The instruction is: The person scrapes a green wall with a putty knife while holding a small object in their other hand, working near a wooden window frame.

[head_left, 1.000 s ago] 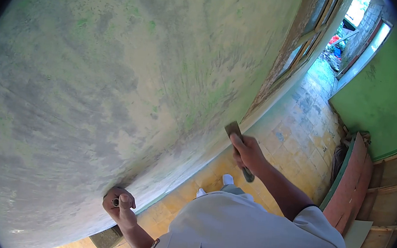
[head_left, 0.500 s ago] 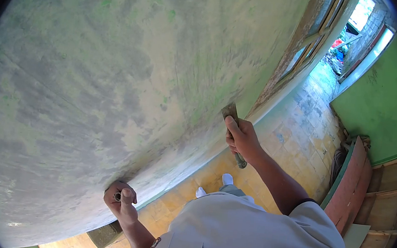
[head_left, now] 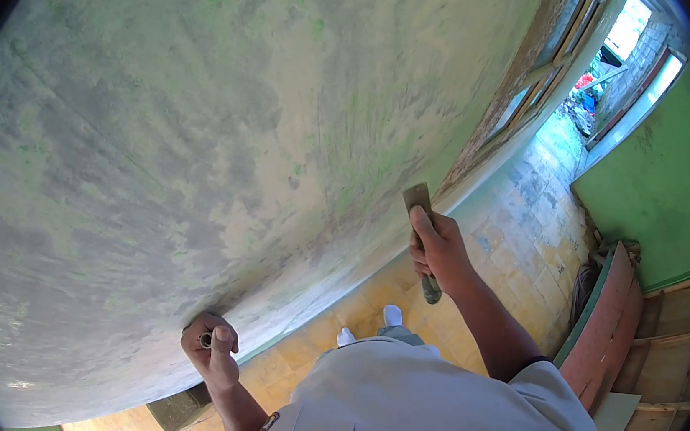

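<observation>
My right hand [head_left: 444,249] is closed around a putty knife [head_left: 418,196]. Its flat blade points up toward the wall, and the handle's end sticks out below my fingers. The wall [head_left: 202,133] is patchy grey and whitish with green showing through. At the lower left, my left hand [head_left: 213,351] is close to the wall's surface, fingers curled and thumb up. A small round hollow end [head_left: 206,340] of something shows in that fist; the rest of it is hidden by the hand.
Below the left hand, a dark box-like object [head_left: 178,407] sits on the yellow tiled floor [head_left: 269,374]. A wooden window frame [head_left: 500,135] borders the wall. To the right are a green partition [head_left: 661,165], leaning boards [head_left: 606,327] and wooden framing [head_left: 665,367]. A bright doorway [head_left: 625,35] lies beyond.
My right hand has shifted to the right and slightly down with the putty knife, its blade now farther from the wall's grey area. My left hand has barely moved.
</observation>
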The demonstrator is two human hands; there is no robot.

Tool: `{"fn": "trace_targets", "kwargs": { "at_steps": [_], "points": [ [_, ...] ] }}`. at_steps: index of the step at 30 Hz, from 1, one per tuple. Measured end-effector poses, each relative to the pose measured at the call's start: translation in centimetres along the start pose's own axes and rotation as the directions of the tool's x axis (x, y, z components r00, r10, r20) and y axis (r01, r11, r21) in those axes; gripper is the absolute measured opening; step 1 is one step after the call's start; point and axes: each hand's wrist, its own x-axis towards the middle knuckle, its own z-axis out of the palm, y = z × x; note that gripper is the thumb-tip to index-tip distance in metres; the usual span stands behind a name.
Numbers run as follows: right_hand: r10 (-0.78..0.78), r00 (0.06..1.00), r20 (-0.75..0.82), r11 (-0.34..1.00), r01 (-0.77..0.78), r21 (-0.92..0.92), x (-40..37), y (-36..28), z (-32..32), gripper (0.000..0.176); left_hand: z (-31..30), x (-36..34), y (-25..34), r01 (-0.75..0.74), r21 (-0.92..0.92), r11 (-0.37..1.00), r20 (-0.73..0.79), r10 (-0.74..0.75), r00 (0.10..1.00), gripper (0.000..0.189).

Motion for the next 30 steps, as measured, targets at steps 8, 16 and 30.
{"fn": "trace_targets", "kwargs": {
  "at_steps": [8, 16, 30],
  "points": [
    [0.026, 0.999, -0.047, 0.997, -0.03, -0.077, 1.3, 0.4, 0.7, 0.044, -0.2, 0.0, -0.1, -0.021, 0.011, 1.0, 0.023, 0.021, 1.0, 0.045],
    [0.118, 0.993, -0.022, 0.991, -0.119, -0.067, -0.2, 4.0, -1.3, 0.044, -0.3, 0.3, -0.2, -0.046, 0.033, 0.998, 0.053, 0.045, 0.998, 0.045],
    [0.166, 0.986, 0.015, 0.985, -0.165, -0.049, -0.3, 3.0, -0.3, 0.044, -0.3, 0.3, -0.1, -0.029, 0.024, 0.999, 0.063, 0.028, 0.998, 0.044]
  ]
}}
